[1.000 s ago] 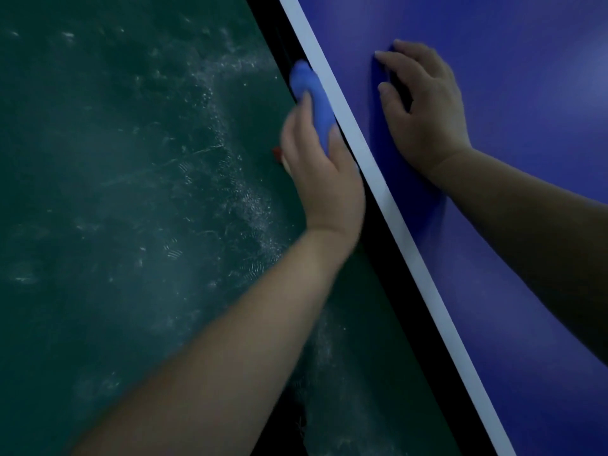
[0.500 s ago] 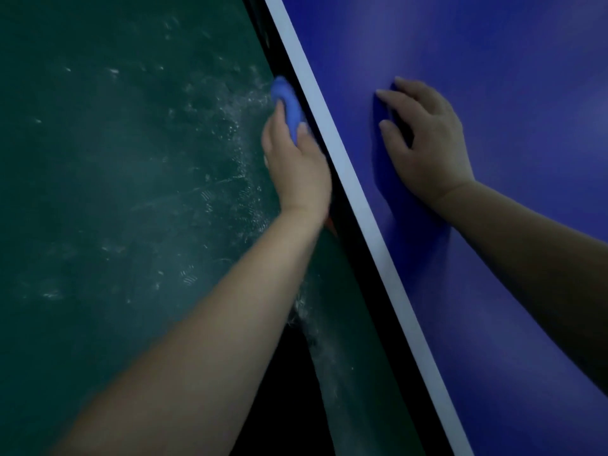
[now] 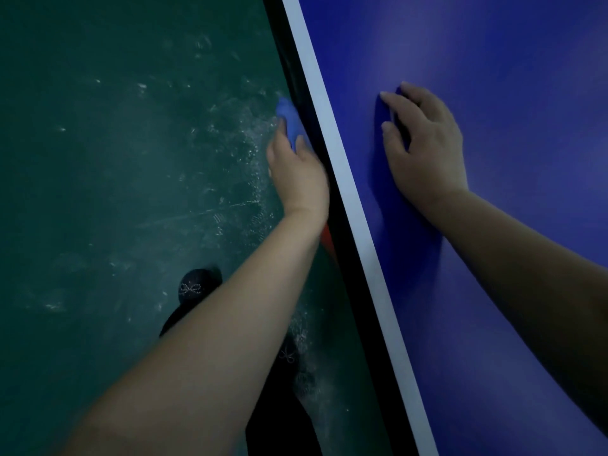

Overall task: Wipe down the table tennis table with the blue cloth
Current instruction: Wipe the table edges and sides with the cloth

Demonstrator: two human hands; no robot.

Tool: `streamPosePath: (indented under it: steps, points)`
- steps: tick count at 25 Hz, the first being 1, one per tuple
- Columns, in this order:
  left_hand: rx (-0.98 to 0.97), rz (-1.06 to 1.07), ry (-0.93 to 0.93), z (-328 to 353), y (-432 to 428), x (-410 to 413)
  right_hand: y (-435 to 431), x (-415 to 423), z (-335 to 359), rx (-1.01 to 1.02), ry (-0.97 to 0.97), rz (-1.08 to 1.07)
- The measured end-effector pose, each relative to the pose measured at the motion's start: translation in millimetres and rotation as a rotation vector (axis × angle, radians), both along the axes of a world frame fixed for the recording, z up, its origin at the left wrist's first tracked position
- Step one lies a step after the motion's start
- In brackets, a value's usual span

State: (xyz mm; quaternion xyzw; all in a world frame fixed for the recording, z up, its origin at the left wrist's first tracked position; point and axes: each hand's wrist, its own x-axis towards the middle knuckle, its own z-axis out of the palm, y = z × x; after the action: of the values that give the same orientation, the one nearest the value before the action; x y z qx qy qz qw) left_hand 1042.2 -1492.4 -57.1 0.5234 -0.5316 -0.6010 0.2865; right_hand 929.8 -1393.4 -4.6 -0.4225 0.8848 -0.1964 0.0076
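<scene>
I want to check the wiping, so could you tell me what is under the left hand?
The blue cloth pokes out from under the left hand, beside the table edge; the hand covers the rest.

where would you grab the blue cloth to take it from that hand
Pinch the bunched end of the blue cloth that sticks out beyond the left hand, coming from the floor side; the rest is wrapped in that hand and the table edge blocks its other side.

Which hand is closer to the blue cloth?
Left. The left hand grips the blue cloth; the right hand rests on the tabletop, across the white line.
</scene>
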Motion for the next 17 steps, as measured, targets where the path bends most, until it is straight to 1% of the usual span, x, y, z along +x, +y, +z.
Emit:
streamPosePath:
  steps: [2,3,4,5,7,8,10,12,13,14,15,16,17]
  points:
    - [0.147,0.002,0.016,-5.5,18.1,10.4,-22.2,-9.2,-0.4,0.010,0.000,-0.021]
    - [0.147,-0.013,0.029,1.2,32.0,21.2,-33.8,-13.1,-0.3,0.017,0.004,-0.027]
    - [0.102,-0.028,0.040,10.3,38.3,29.2,-48.8,-18.2,-0.4,0.024,0.008,-0.031]
    - [0.013,-0.050,0.069,16.6,33.3,29.9,-64.8,-23.9,-0.5,0.031,0.014,-0.037]
    - [-0.191,-0.095,0.141,20.4,-18.4,3.9,-97.9,-35.9,0.3,0.046,0.027,-0.045]
    - [-0.222,-0.108,0.151,20.3,-51.0,-16.4,-113.5,-41.9,0.6,0.053,0.034,-0.052]
    - [-0.089,-0.074,0.085,17.6,-110.7,-50.6,-140.8,-52.5,0.9,0.050,0.038,-0.078]
    - [0.101,-0.091,-0.016,5.0,-120.0,-54.6,-161.7,-60.6,1.2,0.041,0.025,-0.106]
    - [0.165,-0.120,-0.021,3.3,-107.3,-43.0,-171.5,-64.7,1.4,0.046,0.023,-0.117]
    - [0.180,-0.166,0.004,9.9,-89.5,-27.6,-180.0,-69.1,2.1,0.052,0.023,-0.129]
    - [0.149,-0.191,0.044,20.1,-76.8,-13.3,-187.6,-73.3,2.6,0.056,0.021,-0.137]
    - [0.084,-0.204,0.094,25.8,-75.1,-9.1,-194.7,-77.6,2.9,0.058,0.020,-0.142]
    - [-0.004,-0.204,0.136,28.4,-91.0,-19.0,-201.3,-81.2,2.7,0.061,0.020,-0.144]
